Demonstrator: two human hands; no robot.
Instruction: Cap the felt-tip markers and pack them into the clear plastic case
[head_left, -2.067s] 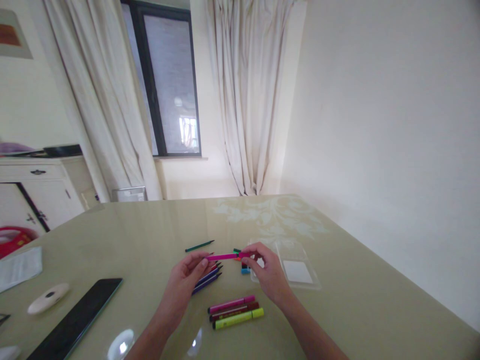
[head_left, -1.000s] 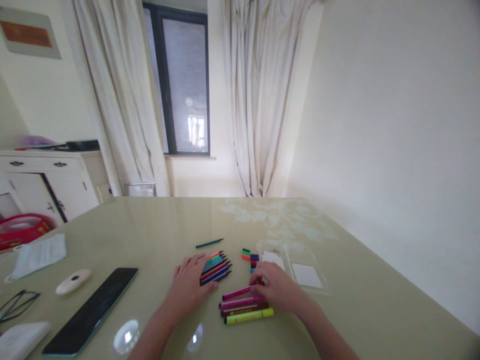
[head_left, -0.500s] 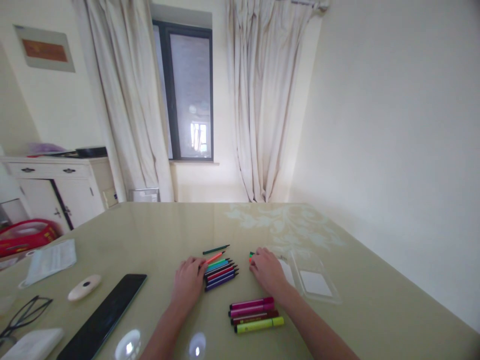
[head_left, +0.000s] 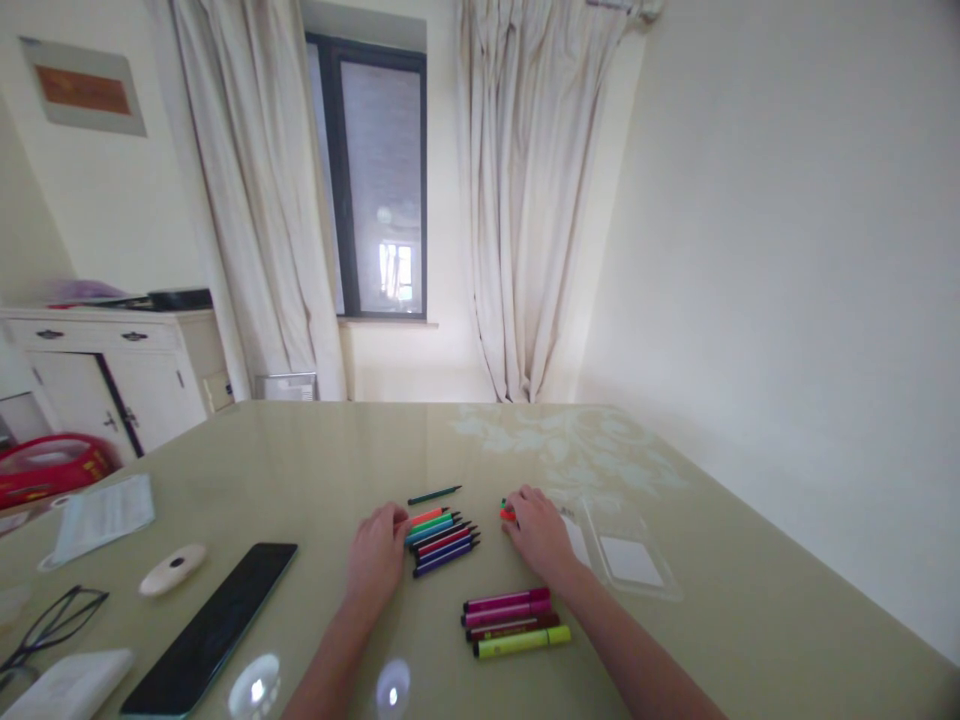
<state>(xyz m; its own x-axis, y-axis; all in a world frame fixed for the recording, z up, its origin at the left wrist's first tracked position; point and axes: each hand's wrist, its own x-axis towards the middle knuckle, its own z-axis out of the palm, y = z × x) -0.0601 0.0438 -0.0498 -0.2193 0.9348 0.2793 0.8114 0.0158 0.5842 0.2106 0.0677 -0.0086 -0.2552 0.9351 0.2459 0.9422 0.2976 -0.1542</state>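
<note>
My left hand (head_left: 377,552) rests on the table, fingers closed around the rear end of an orange felt-tip pen (head_left: 429,518). That pen lies uncapped at the far end of a row of uncapped felt-tip pens (head_left: 444,548), green, light blue, red and purple among them, tips pointing right. Beyond the row lies a separate dark green pen (head_left: 435,495). My right hand (head_left: 536,530) is curled, palm down, over small pieces that look like pen caps; an orange cap (head_left: 508,516) shows at its fingertips and a bit of green behind it. The rest is hidden under the hand.
Several capped markers (head_left: 510,622), magenta, dark red and yellow, lie nearer me between my forearms. An open clear plastic case (head_left: 656,585) is right of my right hand. To the left are a black tablet-like slab (head_left: 214,630), a white oval object (head_left: 172,570), glasses (head_left: 64,625) and a face mask (head_left: 105,520).
The orange pen has come down from a slant to lie alongside the green one in the row. My right hand stays over the caps, with its fingers slightly shifted.
</note>
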